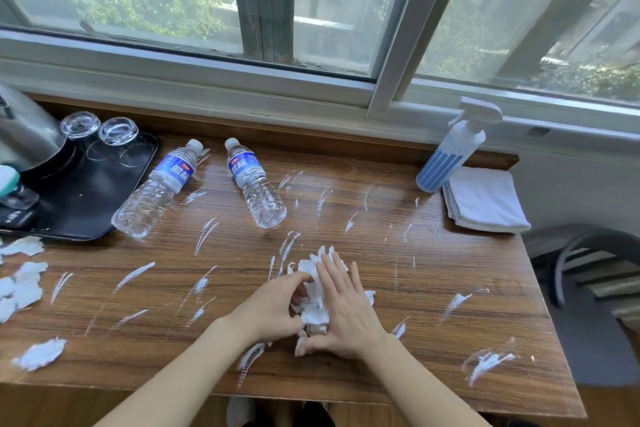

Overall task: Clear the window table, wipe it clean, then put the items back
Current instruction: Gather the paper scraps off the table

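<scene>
Gathering torn paper scraps [313, 291] mid-table [346, 204], near the front edge.
Left hand [273, 305] grip pinches the pile, right hand [341, 308] flat on top; we should cup inward, then collect strays left of pile.

— Any writing to read here?
— Only on the two clear plastic water bottles lying on the table, left [154, 190] and right [255, 184]: blue labels with white Chinese characters, too blurred to make out

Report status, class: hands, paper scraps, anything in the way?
Left hand grips paper pile; right hand flat on it. Two bottles and a tray on table.
</scene>
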`<state>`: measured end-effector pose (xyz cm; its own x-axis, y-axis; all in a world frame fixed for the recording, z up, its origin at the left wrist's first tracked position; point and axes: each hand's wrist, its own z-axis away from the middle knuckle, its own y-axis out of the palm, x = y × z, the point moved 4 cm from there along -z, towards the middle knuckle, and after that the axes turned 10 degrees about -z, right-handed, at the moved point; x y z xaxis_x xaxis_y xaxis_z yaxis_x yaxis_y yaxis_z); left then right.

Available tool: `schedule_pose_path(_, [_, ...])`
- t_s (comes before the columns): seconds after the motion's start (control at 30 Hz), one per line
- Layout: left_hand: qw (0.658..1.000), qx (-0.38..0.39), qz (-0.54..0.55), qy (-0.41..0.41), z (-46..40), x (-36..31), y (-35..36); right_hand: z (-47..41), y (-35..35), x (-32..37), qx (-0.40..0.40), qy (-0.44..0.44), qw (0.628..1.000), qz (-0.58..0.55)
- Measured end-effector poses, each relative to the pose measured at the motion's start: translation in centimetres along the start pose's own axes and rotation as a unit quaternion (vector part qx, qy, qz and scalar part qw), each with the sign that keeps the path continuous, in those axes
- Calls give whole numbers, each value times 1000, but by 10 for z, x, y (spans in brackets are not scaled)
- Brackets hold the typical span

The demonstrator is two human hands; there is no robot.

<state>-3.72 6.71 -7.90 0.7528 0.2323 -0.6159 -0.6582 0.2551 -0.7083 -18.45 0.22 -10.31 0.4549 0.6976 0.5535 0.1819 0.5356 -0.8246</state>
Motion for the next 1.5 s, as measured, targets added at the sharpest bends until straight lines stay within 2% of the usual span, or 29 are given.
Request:
schedule_pose_path(0.17, [1000,9,-5,4,-3,7,-4,29,-8,-18,-35,37,998,-32])
schedule_pose_path(0.27, [1000,10,17,-5,-2,8,-3,38,2,-23,-15,74,997,-33])
schedule_pose_path(0.53, [993,-10,120,-20,0,4,-1,5,16,3,0,16,1000,1])
schedule_pose_path(0.7, [985,-22,167,-40,0,7,-10,-8,17,5,31,56,997,47])
schedule_pose_path(0.73, [989,-27,138,-37,1,10,-14,-8,19,4,22,54,997,49])
schedule_pose_path(0.8, [1000,-14,3,-5,5,19,-18,-8,19,1,-7,40,998,57])
schedule_pose_path(0.9, [972,24,-231,43,2,27,-12,-10,16,0,-23,34,996,79])
schedule_pose_path(1.0, [956,4,-286,66,-11,22,-5,-11,15,1,-28,27,998,46])
schedule_pose_path(1.07, [958,-13,-276,78,-19,17,-6,-11,18,-2,-24,35,999,-1])
schedule_pose_path(1.2, [980,-56,-167,92,-27,11,-9,-14,14,-1,-3,43,999,-9])
schedule_pose_path(1.3, [993,-43,-89,68,-29,7,-8,-14,14,-1,0,38,999,-17])
schedule_pose_path(1.37, [997,-31,-51,54,-29,5,-10,-14,15,-1,-46,25,997,-48])
schedule_pose_path(1.5, [999,41,-9,18,-20,18,-13,-14,21,-6,-66,33,995,-66])
